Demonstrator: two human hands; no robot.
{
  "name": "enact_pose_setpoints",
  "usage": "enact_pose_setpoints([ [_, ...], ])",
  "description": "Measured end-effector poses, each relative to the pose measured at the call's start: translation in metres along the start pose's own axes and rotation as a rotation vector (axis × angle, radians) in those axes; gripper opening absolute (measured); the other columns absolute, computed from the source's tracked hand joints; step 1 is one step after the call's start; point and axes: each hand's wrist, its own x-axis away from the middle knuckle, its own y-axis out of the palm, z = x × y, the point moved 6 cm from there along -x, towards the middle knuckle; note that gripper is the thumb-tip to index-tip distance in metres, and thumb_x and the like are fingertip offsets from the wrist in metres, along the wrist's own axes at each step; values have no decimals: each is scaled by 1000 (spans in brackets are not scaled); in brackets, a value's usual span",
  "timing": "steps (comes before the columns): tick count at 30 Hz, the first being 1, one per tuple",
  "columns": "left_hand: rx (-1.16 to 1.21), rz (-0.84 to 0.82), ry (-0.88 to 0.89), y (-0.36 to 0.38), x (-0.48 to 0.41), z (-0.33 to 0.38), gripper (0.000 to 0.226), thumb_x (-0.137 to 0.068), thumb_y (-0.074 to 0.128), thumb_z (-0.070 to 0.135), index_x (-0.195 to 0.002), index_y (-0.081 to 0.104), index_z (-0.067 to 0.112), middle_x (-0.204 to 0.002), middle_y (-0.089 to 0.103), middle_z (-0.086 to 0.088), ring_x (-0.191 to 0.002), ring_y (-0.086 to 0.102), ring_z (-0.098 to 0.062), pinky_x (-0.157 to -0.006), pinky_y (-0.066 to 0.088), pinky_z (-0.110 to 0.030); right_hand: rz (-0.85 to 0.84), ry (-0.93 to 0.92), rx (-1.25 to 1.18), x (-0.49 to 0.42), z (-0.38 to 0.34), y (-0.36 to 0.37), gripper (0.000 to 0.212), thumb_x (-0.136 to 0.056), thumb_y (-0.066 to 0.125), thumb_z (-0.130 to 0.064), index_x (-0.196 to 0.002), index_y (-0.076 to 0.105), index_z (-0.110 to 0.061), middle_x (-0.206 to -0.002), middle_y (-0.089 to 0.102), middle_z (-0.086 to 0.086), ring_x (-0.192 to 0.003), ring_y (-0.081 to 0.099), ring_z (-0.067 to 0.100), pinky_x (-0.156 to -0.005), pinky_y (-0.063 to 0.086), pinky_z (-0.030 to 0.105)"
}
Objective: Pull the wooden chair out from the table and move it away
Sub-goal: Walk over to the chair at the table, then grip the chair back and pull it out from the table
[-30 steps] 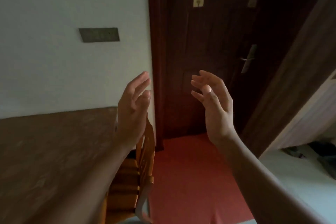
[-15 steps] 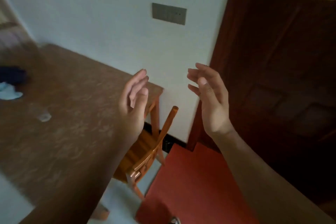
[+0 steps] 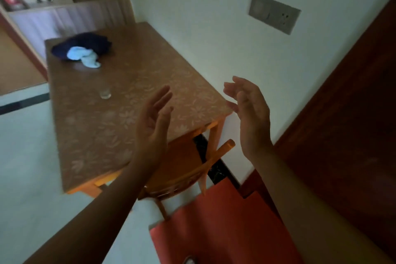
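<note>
The wooden chair (image 3: 184,169) is orange-brown and stands tucked under the near end of the table (image 3: 102,122), its seat mostly beneath the tabletop and its backrest sticking out toward me. The table wears a brown cover with a pale flower pattern. My left hand (image 3: 152,128) hovers above the chair, open, palm turned right. To its right my right hand (image 3: 250,115) is also open, palm facing left, raised in front of the white wall. Neither hand touches the chair. My left forearm hides part of the chair's backrest.
A small glass (image 3: 105,93) and a heap of dark and white cloth (image 3: 83,51) lie on the table. A red mat (image 3: 225,227) covers the floor by the dark wooden door (image 3: 342,139). A wall socket plate (image 3: 274,13) sits on the white wall. Shelving (image 3: 64,2) stands behind the table.
The view has swung left, from the door to the table and chair. Both hands stay raised and open, holding roughly the same pose in front of me.
</note>
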Motion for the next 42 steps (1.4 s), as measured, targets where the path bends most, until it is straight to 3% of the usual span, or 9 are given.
enact_pose_setpoints([
  [5,-155,165,-47,9,20,-18,45,-104,50,31,-143,47,10,-147,53,-2,-134,53,-23,-101,51,-52,-176,-2,-54,-31,33,-5,31,-97,44,-50,-123,58,-40,-126,66,0,-120,62,16,-102,51,49],
  [10,-262,328,-93,28,39,-35,48,-102,48,30,-143,46,6,-147,53,-8,-134,54,-22,-102,50,-52,-354,13,-105,-51,69,-10,42,-97,45,-44,-125,58,-15,-123,66,8,-117,63,18,-101,52,49],
  [16,-408,377,-225,26,56,-67,52,-101,53,43,-147,45,18,-147,54,3,-134,53,-16,-104,49,-41,-554,38,-76,-58,125,-6,71,-89,45,-72,-129,57,-14,-122,64,-7,-116,61,4,-95,51,22],
  [20,-695,155,-342,14,78,-115,71,-90,57,67,-151,30,42,-150,43,16,-137,41,2,-106,42,-26,-784,-16,253,-54,198,2,66,-88,53,-67,-138,49,-24,-134,59,2,-125,56,18,-102,50,45],
  [23,-949,-111,-745,-6,119,-173,110,-66,69,79,-154,10,48,-158,36,4,-138,44,-18,-104,45,-47,-1130,-14,643,-28,263,3,84,-78,54,-79,-146,40,-31,-149,49,2,-140,40,22,-114,37,47],
  [27,-1390,-629,-839,-8,166,-233,90,-71,82,57,-146,40,29,-139,59,-3,-122,59,-25,-92,50,-41,-1425,-253,1176,6,331,-5,73,-80,56,-72,-136,51,-24,-136,60,3,-131,49,29,-110,34,45],
  [30,-1537,-598,-813,-16,163,-249,38,-89,74,25,-124,62,32,-107,73,5,-88,71,-16,-62,51,-28,-1371,-407,1339,10,347,1,21,-90,58,-37,-101,59,-20,-98,71,5,-94,64,25,-92,41,39],
  [33,-1500,-646,-870,-22,160,-261,36,-90,69,13,-121,67,32,-93,71,6,-73,68,-13,-52,50,-21,-1325,-403,1228,19,345,15,8,-81,67,-11,-78,60,-12,-70,68,10,-63,65,28,-66,48,34],
  [42,-1457,-727,-894,-16,163,-260,35,-92,67,7,-122,68,24,-94,69,1,-68,58,-12,-49,40,-18,-1405,-271,1199,26,351,12,12,-93,52,-17,-104,54,-20,-92,68,3,-79,66,21,-63,43,32],
])
